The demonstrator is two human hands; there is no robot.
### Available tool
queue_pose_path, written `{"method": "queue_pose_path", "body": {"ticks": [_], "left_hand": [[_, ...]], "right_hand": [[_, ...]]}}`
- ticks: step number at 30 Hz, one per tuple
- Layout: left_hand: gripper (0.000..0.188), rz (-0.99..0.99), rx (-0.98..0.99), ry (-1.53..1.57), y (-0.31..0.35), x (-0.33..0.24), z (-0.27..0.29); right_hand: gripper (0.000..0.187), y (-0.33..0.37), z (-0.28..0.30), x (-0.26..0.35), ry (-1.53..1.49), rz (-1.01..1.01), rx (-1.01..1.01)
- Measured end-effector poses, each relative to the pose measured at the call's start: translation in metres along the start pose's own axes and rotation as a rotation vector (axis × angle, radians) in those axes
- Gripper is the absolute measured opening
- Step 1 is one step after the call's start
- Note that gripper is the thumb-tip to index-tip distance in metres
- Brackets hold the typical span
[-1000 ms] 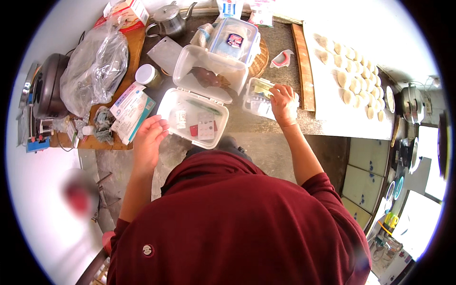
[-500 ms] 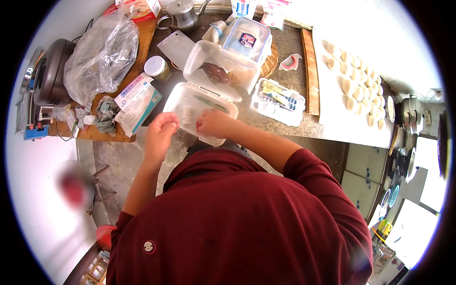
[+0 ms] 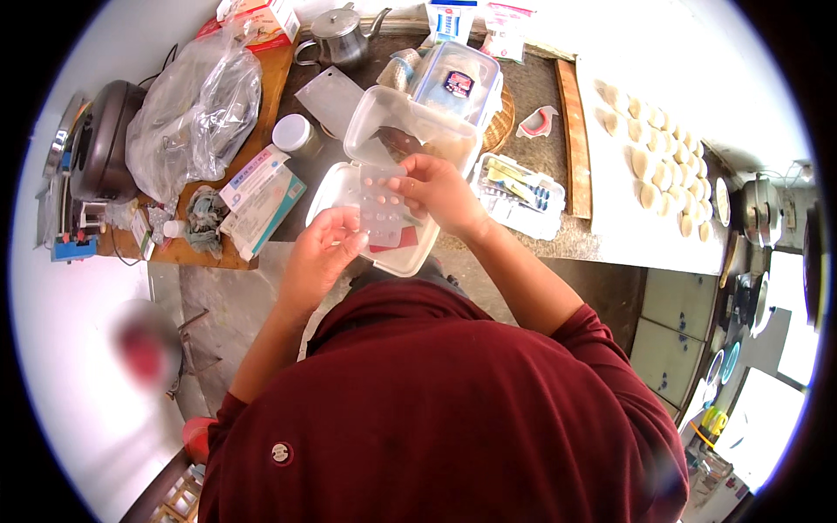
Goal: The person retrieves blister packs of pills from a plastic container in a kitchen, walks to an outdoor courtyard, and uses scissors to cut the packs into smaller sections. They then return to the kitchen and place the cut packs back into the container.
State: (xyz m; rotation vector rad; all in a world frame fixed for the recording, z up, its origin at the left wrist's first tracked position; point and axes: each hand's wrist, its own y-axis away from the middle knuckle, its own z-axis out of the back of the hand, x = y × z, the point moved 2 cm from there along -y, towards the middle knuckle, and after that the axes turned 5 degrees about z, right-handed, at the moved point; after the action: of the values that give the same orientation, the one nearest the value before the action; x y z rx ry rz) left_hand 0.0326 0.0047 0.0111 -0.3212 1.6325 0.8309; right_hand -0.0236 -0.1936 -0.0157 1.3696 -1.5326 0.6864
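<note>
Above the open white plastic box (image 3: 330,196) I hold a clear blister pack (image 3: 381,209) with several small pale pills in it. My right hand (image 3: 445,193) pinches its upper right part between thumb and fingers. At the lower left corner, the thumb and fingers of my left hand (image 3: 324,253) close on its edge. Beneath the pack, a flat red piece (image 3: 406,237) lies in the box. The box's raised translucent lid (image 3: 370,131) leans back behind my right hand. My hands and the pack hide much of the inside.
To the right sits a clear case (image 3: 534,225) of small packets. A lidded container (image 3: 458,74), a jar (image 3: 293,132) and a steel teapot (image 3: 340,37) stand farther back. Medicine boxes (image 3: 261,205) and a plastic bag (image 3: 196,113) lie left; rows of dough rounds (image 3: 667,170) cover the right side.
My right hand has come up out of the box with the blister pack. My left hand has moved right and taken its lower edge. The view has shifted slightly.
</note>
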Motion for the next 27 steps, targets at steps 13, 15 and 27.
{"method": "queue_pose_path", "body": {"ticks": [13, 15, 27], "left_hand": [[0.016, -0.389, -0.001, -0.399, -0.001, -0.046, -0.023], [0.022, -0.788, -0.082, -0.721, 0.001, -0.063, -0.028], [0.025, -1.113, -0.177, -0.798, 0.012, -0.079, -0.038]], "right_hand": [[0.009, 0.048, 0.012, 0.010, -0.310, 0.123, 0.138], [0.016, 0.050, 0.015, 0.015, -0.086, 0.338, 0.155], [0.013, 0.067, 0.004, 0.038, 0.004, 0.555, 0.156]]}}
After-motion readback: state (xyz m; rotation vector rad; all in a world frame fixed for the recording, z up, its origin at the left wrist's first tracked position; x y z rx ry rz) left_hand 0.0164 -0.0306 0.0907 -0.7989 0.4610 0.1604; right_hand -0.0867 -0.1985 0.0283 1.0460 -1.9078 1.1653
